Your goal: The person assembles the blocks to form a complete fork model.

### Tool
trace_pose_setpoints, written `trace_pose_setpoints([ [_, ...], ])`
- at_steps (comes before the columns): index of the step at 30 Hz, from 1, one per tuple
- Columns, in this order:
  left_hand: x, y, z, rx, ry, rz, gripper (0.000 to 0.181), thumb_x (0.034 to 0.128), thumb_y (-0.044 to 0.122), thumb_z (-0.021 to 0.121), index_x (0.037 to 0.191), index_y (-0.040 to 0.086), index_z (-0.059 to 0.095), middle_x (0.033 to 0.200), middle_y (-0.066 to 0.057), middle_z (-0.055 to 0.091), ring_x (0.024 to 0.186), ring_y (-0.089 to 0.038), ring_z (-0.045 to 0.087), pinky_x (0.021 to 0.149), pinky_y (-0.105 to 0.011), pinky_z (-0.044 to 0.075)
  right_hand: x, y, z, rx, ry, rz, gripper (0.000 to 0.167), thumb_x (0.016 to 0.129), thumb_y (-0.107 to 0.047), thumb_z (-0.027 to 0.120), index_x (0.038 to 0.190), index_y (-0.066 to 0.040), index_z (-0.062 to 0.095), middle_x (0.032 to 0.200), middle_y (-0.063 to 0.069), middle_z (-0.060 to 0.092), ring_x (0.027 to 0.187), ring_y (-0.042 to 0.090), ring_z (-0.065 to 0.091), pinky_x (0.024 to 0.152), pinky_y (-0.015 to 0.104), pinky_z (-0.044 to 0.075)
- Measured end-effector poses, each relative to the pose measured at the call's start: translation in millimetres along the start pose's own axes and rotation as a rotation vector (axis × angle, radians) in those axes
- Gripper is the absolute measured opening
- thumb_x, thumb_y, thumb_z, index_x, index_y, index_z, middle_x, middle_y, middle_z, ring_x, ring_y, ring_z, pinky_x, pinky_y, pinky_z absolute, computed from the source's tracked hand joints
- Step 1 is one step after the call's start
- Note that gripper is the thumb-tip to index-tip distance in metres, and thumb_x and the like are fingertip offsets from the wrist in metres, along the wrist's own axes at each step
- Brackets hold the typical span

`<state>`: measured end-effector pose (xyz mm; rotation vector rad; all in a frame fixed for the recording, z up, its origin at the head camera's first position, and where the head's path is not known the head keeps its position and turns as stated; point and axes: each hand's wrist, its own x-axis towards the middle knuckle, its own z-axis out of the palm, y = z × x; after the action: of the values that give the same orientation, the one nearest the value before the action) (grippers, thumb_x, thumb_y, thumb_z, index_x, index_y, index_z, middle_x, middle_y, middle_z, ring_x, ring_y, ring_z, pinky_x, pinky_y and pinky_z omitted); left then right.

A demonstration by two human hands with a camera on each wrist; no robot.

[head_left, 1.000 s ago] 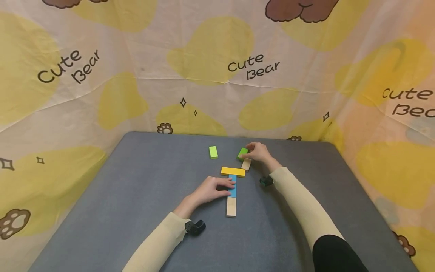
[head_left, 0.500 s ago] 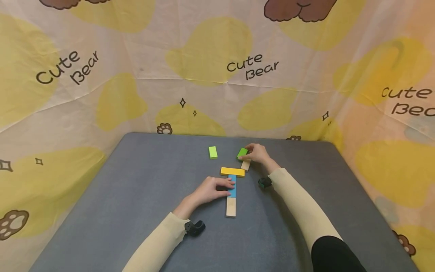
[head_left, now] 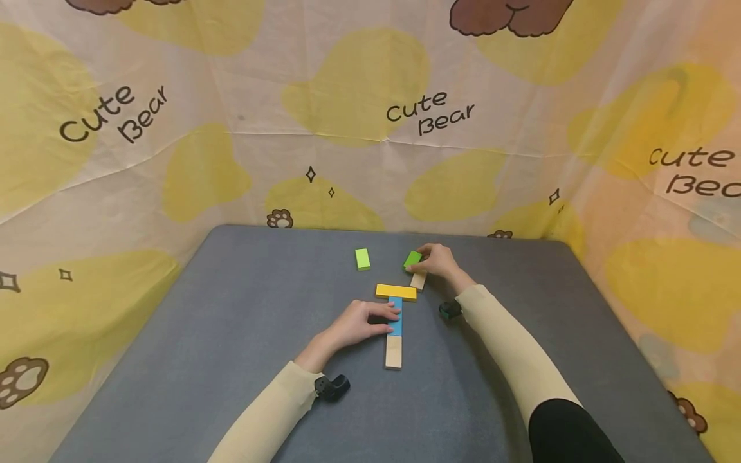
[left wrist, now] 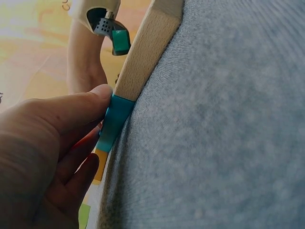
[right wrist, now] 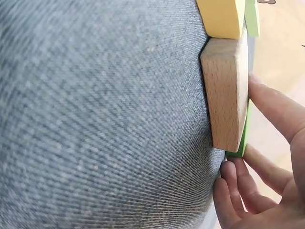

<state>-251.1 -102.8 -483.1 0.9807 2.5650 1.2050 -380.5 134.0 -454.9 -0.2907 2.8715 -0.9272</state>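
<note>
My left hand [head_left: 354, 323] rests on a blue block [head_left: 396, 326], its thumb and fingertips touching it. In the left wrist view the thumb lies near the joint between the blue block [left wrist: 115, 121] and a plain wooden block [left wrist: 147, 50]. That wooden block [head_left: 393, 353] lies in line at the blue one's near end. A yellow block [head_left: 396, 292] lies crosswise at its far end. Farther back, my right hand [head_left: 440, 262] pinches a green block [head_left: 413, 258] between thumb and finger. A second plain wooden block [head_left: 419, 281] slants between the green block and the yellow block's right end.
A light green block [head_left: 362, 259] lies by itself to the left of the right hand's block. Everything lies on a grey cloth-covered table [head_left: 243, 302]. A printed yellow-and-cream curtain [head_left: 347, 116] hangs behind the table's far edge.
Between the earlier frames and now, the green block shifts very slightly under the right hand and covers a little more of the slanted wooden block. The left hand stays in place.
</note>
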Motion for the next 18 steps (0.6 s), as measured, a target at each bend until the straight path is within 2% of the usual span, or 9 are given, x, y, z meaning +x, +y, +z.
trace_pose_setpoints([
  [18,-2.0,3.3,0.8,-0.006,-0.002,-0.016,0.028,0.086,0.025,0.071,0.114,0.02,0.071,0.121,0.014,0.064,0.126,-0.002,0.048,0.106,-0.032,0.041,0.3,-1.6,-1.8,-0.017,-0.035,-0.017,0.068,0.076,-0.035,0.079,0.131,-0.002,0.055,0.126,0.017,0.059,0.111,0.031,0.055,0.091,0.042,0.049],
])
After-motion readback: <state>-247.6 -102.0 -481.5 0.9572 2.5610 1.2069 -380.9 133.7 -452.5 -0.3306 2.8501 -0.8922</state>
